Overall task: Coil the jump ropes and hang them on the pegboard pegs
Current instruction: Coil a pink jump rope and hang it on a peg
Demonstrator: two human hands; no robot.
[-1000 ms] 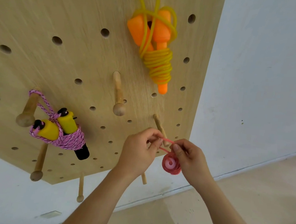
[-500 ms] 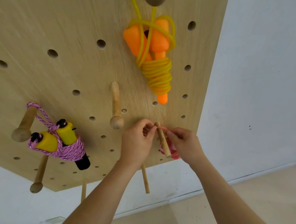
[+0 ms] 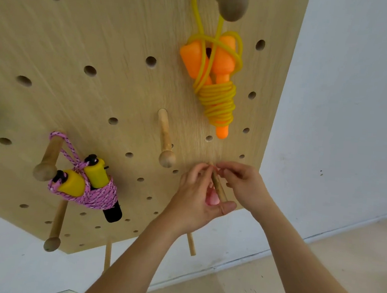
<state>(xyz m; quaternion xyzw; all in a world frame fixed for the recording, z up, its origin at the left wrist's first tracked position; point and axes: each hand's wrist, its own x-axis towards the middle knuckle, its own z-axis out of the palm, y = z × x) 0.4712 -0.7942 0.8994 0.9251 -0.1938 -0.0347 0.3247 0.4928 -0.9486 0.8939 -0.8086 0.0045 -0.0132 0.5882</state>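
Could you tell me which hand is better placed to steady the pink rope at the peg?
Probably the left. The left hand cups the pink rope beside the peg, with its thumb under the peg's tip. The right hand pinches higher up, near the peg's base, away from the coil.

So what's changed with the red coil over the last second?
The left hand and right hand rose to the pegboard and threaded the red coil onto the peg by its loop, still pinching it. The pink rope and yellow rope hang unchanged.

pegboard [image 3: 104, 31]: matt grained wood | pegs [image 3: 166, 139]: smooth wood | yellow rope [image 3: 218, 99]: glossy plastic | pink rope [image 3: 98, 196]: braided cord
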